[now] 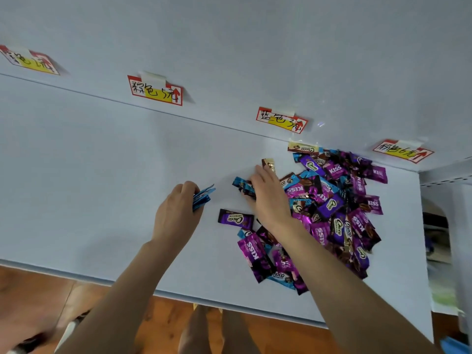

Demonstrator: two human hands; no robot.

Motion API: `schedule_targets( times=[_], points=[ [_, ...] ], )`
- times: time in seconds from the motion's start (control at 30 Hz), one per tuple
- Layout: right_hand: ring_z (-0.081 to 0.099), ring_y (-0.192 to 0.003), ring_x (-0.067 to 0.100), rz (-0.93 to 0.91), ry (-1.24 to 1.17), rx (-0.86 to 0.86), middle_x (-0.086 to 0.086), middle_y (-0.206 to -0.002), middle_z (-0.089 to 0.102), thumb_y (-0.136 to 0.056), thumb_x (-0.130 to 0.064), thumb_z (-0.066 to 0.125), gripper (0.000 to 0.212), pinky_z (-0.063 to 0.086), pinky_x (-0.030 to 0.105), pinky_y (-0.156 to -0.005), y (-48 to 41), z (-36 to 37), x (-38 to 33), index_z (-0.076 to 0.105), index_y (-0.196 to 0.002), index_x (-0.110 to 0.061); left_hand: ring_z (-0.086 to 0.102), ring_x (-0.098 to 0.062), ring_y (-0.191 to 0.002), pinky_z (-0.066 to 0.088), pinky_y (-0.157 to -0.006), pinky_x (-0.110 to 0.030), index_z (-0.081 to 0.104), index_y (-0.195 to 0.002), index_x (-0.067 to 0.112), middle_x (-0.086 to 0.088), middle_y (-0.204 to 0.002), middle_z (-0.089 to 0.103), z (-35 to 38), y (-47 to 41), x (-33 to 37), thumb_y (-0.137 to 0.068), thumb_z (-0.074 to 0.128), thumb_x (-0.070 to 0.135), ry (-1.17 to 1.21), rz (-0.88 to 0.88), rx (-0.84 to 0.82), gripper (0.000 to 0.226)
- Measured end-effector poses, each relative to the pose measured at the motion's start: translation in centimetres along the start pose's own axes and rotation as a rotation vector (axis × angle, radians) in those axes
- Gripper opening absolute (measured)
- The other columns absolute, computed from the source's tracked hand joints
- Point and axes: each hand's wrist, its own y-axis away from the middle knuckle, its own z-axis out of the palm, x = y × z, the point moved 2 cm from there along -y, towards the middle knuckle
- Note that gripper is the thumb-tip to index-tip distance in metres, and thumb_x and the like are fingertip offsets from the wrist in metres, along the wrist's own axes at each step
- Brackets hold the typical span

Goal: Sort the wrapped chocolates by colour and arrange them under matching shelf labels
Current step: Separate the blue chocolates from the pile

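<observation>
While L fingers (189, 187) round blue chocs (202, 196), R fingers (263, 175) flat on pile (332, 203) under labels (281, 120)

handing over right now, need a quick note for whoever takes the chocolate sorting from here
Left hand: grips a small stack of blue chocolates.
Right hand: on a blue chocolate at the pile's left edge; grip unclear.
Mixed pile of purple, blue and gold lies on the shelf, below and right of the blue label.
Done: some blue gathered. Left: nearly all sorting; no colour groups laid out yet.
</observation>
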Motion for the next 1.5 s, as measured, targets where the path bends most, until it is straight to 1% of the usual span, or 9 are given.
schedule_targets(
  times=[0.23,0.33,0.4,0.5,0.8,1.1,1.27,1.37,1.5],
  points=[
    [0.015,-0.141,0.018,-0.021,-0.011,-0.092,0.005,-0.152,0.024,-0.091,-0.023,0.054,0.048,0.004,0.023,-0.114,6.1,0.1,0.9,0.039,-0.134,-0.007,0.052,-0.029,-0.077,0.036,-0.062,-0.033,0.053,-0.102,0.006,-0.012,-0.097,0.057,1.0,-0.5,1.5,-0.089,0.058,0.015,-0.012,0.041,-0.047,0.017],
    [0.031,-0.132,0.020,0.021,-0.035,-0.130,0.007,-0.141,0.039,-0.092,-0.025,0.051,0.040,0.024,0.026,-0.109,8.2,-0.2,0.8,0.045,-0.129,-0.010,0.052,-0.031,-0.078,0.035,-0.062,-0.033,0.053,-0.102,0.005,-0.013,-0.097,0.057,1.0,-0.8,2.1,-0.088,0.058,0.015,-0.009,0.058,-0.042,0.017],
    [0.053,-0.107,0.022,0.101,-0.184,-0.089,0.008,-0.113,0.058,-0.092,-0.029,0.053,0.027,0.044,0.031,-0.088,7.7,-1.4,0.9,0.053,-0.112,-0.010,0.053,-0.032,-0.080,0.035,-0.063,-0.034,0.053,-0.102,0.005,-0.013,-0.097,0.058,1.0,-1.2,2.4,-0.088,0.059,0.016,-0.016,0.079,-0.044,0.018],
    [0.061,-0.082,0.021,0.195,-0.420,0.052,0.008,-0.092,0.063,-0.091,-0.028,0.055,0.023,0.051,0.035,-0.072,3.9,-3.7,1.6,0.054,-0.100,-0.007,0.051,-0.030,-0.078,0.035,-0.062,-0.033,0.053,-0.102,0.005,-0.013,-0.098,0.057,1.2,-2.0,3.1,-0.089,0.059,0.018,-0.039,0.120,-0.052,0.019],
    [0.055,-0.102,0.024,0.156,-0.391,0.059,0.010,-0.113,0.058,-0.086,-0.022,0.062,0.036,0.039,0.026,-0.079,-7.5,-2.9,2.2,0.050,-0.116,-0.007,0.051,-0.025,-0.097,0.039,-0.076,-0.030,0.051,-0.113,0.009,-0.010,-0.108,0.056,3.6,-4.7,6.1,-0.087,0.062,0.028,-0.135,0.280,-0.108,0.034],
    [0.052,-0.104,0.020,0.157,-0.526,0.061,0.009,-0.111,0.054,-0.076,-0.023,0.073,0.049,0.039,0.020,-0.078,-8.4,-3.0,2.2,0.049,-0.115,-0.004,0.044,-0.025,-0.111,0.037,-0.089,-0.030,0.044,-0.131,0.009,-0.012,-0.122,0.048,4.2,-5.1,6.1,-0.083,0.069,0.028,-0.091,0.241,-0.131,0.057],
    [0.051,-0.108,0.019,0.142,-0.558,0.080,0.009,-0.111,0.053,-0.081,-0.024,0.070,0.050,0.038,0.017,-0.078,-7.5,-3.7,2.5,0.049,-0.120,-0.001,0.036,-0.026,-0.124,0.033,-0.100,-0.031,0.040,-0.135,0.007,-0.012,-0.137,0.040,3.6,-5.0,6.2,-0.080,0.072,0.028,-0.047,0.233,-0.139,0.067],
    [0.052,-0.110,0.020,0.129,-0.533,0.118,0.013,-0.118,0.056,-0.086,-0.021,0.063,0.039,0.042,0.025,-0.088,-5.8,-4.6,3.1,0.054,-0.119,-0.002,0.034,-0.027,-0.129,0.031,-0.105,-0.034,0.041,-0.135,0.007,-0.012,-0.141,0.037,3.0,-4.4,6.1,-0.080,0.072,0.029,-0.054,0.241,-0.137,0.067],
    [0.059,-0.091,0.020,0.134,-0.506,0.219,0.013,-0.100,0.065,-0.090,-0.006,0.054,0.017,0.045,0.024,-0.081,-1.7,-5.9,5.0,0.064,-0.102,0.000,0.045,-0.031,-0.119,0.038,-0.096,-0.037,0.054,-0.124,0.004,-0.015,-0.127,0.052,2.7,-2.4,6.7,-0.086,0.065,0.021,-0.041,0.294,-0.093,0.043]
  ],
)
